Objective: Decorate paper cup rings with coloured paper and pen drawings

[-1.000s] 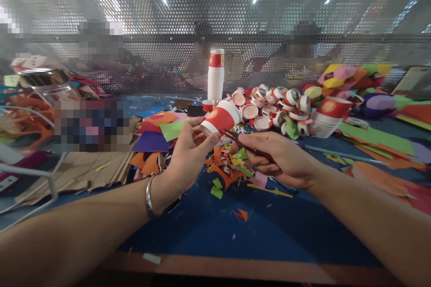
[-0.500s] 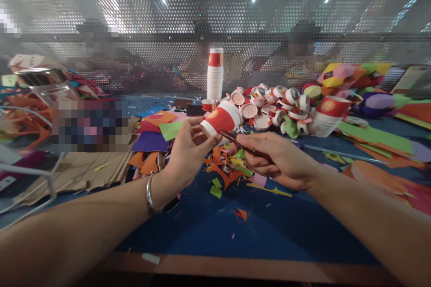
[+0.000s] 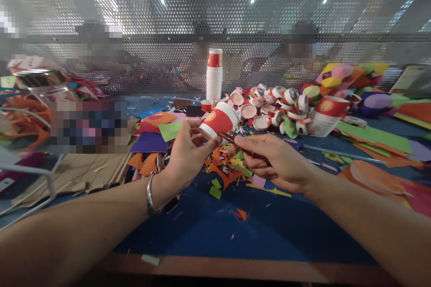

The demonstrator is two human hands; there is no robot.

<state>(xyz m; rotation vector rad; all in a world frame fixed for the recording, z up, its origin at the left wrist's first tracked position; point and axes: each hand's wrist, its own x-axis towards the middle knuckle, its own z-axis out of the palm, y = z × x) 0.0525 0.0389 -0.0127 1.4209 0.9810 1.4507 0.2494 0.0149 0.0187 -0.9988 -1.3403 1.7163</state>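
Observation:
My left hand (image 3: 188,152) holds a red and white paper cup (image 3: 219,119) around its base, with the thumb below and the fingers behind. The cup is tilted, its mouth pointing up and to the right. My right hand (image 3: 269,156) is closed around a dark, narrow, pointed tool (image 3: 232,138); most of it is hidden in the fingers, and I cannot tell whether it is a knife or scissors. Its tip meets the lower side of the cup, close to my left thumb. Below both hands lies a heap of coloured paper scraps (image 3: 224,168).
A tall stack of paper cups (image 3: 214,81) stands behind the held cup. Cut cup pieces (image 3: 261,107) are piled to its right, beside another cup stack (image 3: 326,118). Coloured paper sheets (image 3: 150,142) and brown cardboard (image 3: 90,172) lie left. A perforated metal screen (image 3: 168,17) closes the back.
The cup has turned slightly in my left hand and shifted a little left. My right hand and the tool have moved very slightly left with it.

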